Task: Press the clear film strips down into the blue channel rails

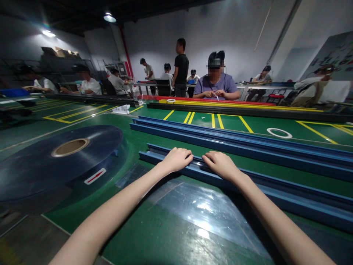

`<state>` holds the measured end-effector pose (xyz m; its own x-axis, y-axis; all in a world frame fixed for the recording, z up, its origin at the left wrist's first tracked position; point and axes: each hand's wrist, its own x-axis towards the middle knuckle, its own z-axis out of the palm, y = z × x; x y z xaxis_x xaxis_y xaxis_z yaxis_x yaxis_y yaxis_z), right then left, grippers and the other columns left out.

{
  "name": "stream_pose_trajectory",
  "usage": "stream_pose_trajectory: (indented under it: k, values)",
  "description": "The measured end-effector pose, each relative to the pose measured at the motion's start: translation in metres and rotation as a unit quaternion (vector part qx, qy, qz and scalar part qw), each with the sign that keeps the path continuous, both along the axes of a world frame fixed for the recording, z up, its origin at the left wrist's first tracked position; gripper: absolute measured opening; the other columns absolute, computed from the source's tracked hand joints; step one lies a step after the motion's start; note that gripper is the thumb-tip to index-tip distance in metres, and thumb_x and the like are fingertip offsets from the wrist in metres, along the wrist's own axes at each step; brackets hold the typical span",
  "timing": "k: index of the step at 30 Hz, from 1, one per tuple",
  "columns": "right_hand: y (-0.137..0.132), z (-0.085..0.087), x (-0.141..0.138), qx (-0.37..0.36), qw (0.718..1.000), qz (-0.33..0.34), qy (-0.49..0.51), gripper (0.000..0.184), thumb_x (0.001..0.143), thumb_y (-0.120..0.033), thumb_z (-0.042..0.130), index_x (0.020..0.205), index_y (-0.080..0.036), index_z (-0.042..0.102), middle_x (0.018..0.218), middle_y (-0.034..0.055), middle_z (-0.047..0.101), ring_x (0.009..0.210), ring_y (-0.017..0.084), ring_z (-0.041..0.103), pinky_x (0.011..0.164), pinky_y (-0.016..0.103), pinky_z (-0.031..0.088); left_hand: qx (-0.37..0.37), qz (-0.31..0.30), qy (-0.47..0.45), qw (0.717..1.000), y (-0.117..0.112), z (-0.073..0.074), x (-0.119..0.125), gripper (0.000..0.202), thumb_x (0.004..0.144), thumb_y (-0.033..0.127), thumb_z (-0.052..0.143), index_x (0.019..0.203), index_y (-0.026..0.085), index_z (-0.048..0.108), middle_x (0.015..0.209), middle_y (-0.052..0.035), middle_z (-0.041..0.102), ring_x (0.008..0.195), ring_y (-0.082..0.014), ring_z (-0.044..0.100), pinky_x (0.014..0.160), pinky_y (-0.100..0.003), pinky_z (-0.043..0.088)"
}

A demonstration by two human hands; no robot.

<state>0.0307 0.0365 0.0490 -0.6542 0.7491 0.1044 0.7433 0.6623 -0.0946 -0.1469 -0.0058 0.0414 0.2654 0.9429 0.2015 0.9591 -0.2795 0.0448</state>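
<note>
A long blue channel-shaped profile point(289, 200) lies across the green table in front of me, its groove facing up. My left hand point(178, 159) rests over it near its left end, fingers curled onto the groove. A short way to the right, my right hand point(222, 164) lies on the same profile, fingers bent down into the groove. Between the two hands a dark, shiny surface shows in the groove; whether it is film I cannot tell. Clear plastic film point(204, 213) is spread on the table on my side of the profile.
Another blue profile point(234, 145) lies behind. At left sits a large roll of clear film point(33, 165) with a cardboard core. A white ring point(287, 136) is at right. Yellow strips point(242, 105) and black strips point(220, 108) lie farther back. A person point(216, 86) sits opposite; others work beyond.
</note>
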Motion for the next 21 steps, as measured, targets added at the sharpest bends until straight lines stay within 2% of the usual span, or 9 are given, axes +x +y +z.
stream_pose_trajectory:
  k: [21]
  values:
    - [0.0014,-0.0022,0.0008,0.007,1.000,0.007,0.005,0.042,0.089,-0.037,0.025,0.073,-0.018,0.059,0.080,0.0058,0.063,0.073,0.016,0.057,0.059,0.023,0.032,0.009,0.000,0.004,1.000,0.0007,-0.0004,-0.0010,0.033,0.088,0.030,0.030,0.080,0.018,0.060,0.083,-0.0034,0.065,0.078,-0.0178,0.059,0.066,-0.027,0.040]
